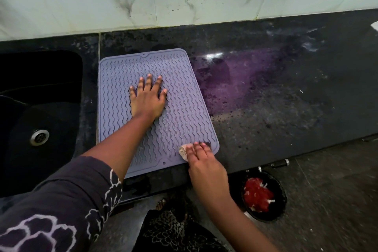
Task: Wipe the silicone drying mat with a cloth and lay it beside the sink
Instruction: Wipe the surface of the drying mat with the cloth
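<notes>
Dark speckled stone made up your worktop, backed by a pale marbled wall, and the silicone drying mat already lay flat on it just beside the black sink, its long side running close along the sink's edge. You had your left hand spread open, palm down, on the middle of the mat, gripping nothing; that reads as an anchor, there to stop the soft mat from sliding or bunching under the rubbing. Your right hand was at the mat's near right corner, fingers pressed down on a small wadded cloth, most of it hidden under them, so the grip was closed on the cloth rather than pinching it tight. Working the corner while pinning the centre made sense, since the ribbed surface likely drags at fabric. The near edge of the mat slightly overhung the worktop's front. Down on the floor by your right arm sat a dark bin with red scraps in it.
</notes>
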### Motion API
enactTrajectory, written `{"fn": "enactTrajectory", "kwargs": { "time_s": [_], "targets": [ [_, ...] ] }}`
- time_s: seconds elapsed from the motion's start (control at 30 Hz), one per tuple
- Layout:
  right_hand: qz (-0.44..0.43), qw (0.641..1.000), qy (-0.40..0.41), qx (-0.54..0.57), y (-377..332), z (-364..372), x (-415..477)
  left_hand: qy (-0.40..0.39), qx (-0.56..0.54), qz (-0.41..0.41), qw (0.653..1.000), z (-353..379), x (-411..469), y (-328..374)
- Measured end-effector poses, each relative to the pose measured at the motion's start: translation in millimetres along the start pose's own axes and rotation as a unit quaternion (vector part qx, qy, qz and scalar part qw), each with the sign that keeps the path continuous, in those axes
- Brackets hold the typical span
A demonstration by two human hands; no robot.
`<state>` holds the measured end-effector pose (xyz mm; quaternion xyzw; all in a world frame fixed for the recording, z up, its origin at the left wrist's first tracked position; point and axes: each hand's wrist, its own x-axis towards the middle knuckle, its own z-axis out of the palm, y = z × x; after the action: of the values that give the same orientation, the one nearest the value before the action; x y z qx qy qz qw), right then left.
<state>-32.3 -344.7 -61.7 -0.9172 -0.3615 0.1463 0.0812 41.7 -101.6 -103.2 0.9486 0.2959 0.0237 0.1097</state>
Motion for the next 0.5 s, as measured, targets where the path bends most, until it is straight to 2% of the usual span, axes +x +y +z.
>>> {"fn": "enactTrajectory", "kwargs": {
  "time_s": [0.2, 0.33, 0.4, 0.5],
  "targets": [
    [0.061, 0.998, 0.008, -0.004, 16.5, -31.2, 0.6, -0.013, -0.014, 0.005, 1.000, -2.5, 1.0, -2.1],
    [0.062, 0.996, 0.065, 0.023, 6.9, -75.4, 58.3, -0.031, -0.146, -0.005, 0.989, -13.4, 9.6, -12.9],
    [0.043, 0.991, 0.107, 0.063, -8.5, -91.4, 101.8, 0.007, -0.217, -0.015, 0.976, -24.1, 18.9, -23.7],
    [0.025, 0.986, 0.133, 0.098, -34.4, -101.9, 178.3, 0.058, -0.191, -0.006, 0.980, -37.1, 41.8, -44.3]
  ]
}}
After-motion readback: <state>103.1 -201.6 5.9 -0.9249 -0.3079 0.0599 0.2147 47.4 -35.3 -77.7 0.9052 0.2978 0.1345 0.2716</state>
